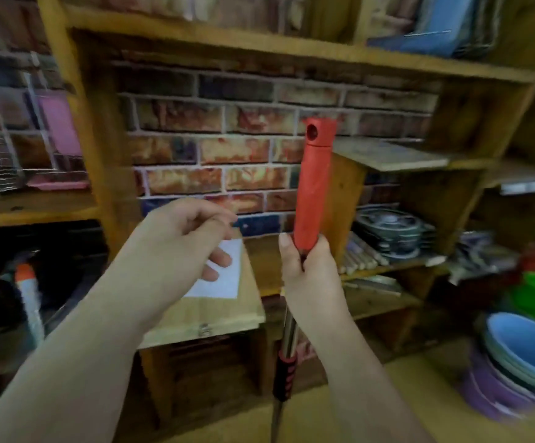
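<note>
My right hand (307, 266) grips a long pole upright, just below its red plastic handle (314, 183), which has a round hole near the top. Below the hand the pole's shiny metal shaft (290, 330) runs down to a black and red collar (284, 375). My left hand (186, 238) hovers in the air to the left of the pole, fingers loosely curled and holding nothing. It is apart from the handle. The pole's lower end is out of view.
Wooden shelves (291, 49) stand against a brick-pattern wall. A white sheet of paper (224, 276) lies on a low wooden shelf. Metal plates (391, 231) sit on a right shelf. Stacked coloured bowls (522, 356) are at lower right. A wire rack (0, 155) is at left.
</note>
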A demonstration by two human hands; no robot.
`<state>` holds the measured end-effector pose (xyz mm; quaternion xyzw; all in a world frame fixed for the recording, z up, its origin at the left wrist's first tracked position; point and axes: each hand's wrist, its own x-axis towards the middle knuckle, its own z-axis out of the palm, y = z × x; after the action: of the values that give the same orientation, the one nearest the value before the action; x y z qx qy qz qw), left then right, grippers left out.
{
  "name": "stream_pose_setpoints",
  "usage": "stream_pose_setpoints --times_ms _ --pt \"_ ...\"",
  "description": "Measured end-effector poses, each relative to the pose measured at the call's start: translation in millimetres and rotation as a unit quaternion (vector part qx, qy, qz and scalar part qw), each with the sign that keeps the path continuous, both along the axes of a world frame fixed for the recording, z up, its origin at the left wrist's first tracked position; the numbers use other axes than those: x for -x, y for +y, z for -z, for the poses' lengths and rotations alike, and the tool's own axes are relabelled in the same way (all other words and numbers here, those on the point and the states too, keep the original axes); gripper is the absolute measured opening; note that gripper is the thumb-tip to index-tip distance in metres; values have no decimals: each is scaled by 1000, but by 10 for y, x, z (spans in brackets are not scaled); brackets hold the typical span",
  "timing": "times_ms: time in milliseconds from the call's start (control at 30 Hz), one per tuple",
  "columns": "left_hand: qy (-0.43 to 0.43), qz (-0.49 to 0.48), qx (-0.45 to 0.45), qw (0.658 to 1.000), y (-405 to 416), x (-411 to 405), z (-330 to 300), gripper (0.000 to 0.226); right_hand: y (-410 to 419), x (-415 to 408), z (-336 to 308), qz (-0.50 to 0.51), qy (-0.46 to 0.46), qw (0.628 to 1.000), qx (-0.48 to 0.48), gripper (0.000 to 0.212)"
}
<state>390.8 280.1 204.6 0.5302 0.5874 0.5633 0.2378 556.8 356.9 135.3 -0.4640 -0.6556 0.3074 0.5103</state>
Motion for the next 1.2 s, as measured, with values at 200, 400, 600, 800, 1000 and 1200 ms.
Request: stream_pose_setpoints --times_ms 200,400,600,800,1000,1200 --pt "-21 126 -17 992 303 -1606 -24 36 -124 -1701 -116 91 18 996 6 32" --pt "-51 228 -34 972 524 -3295 -84 27 -275 -3301 -271 162 57 985 8 27" --pt "-68 339 -29 938 695 -4879 -128 18 -469 -4712 -357 238 96 966 -13 35" --pt "-75 462 -31 883 1170 -6475 -94 23 -530 -6135 -445 363 112 923 -53 28" --pt "-80 592 -43 801 1717 -8113 -114 29 -427 -7377 -522 451 58 888 -66 21" --pt "-74 691 -55 717 1884 -9666 -244 17 -564 -8465 -676 518 35 853 -53 24"
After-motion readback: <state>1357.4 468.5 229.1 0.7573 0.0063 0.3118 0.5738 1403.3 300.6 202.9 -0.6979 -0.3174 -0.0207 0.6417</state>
